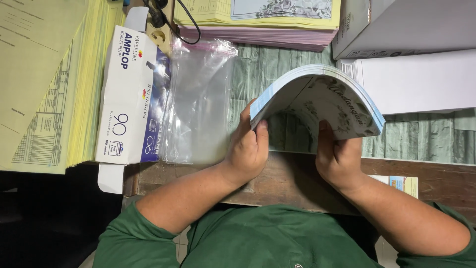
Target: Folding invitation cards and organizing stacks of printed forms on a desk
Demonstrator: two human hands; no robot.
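Both hands clamped on one stack of printed cards [322, 101], bent into an arch above the bench [297, 173]. Left hand [248, 146] grips the stack's left end, thumb on the edge. Right hand [337, 159] holds the near edge under the arch, fingers curled up inside. Hands apart, one at each end. Stack has pale blue edges and a grey ornamental print on its face.

Left of the stack: clear plastic bags [198, 99] lying flat, then a white and blue envelope box [131, 99], then a pile of yellow sheets [44, 84]. Beyond the stack: yellow and pink paper pile [258, 27]. To the stack's right: white sheets [416, 82] under a grey-white carton [396, 25]. Green sleeves at the near edge.
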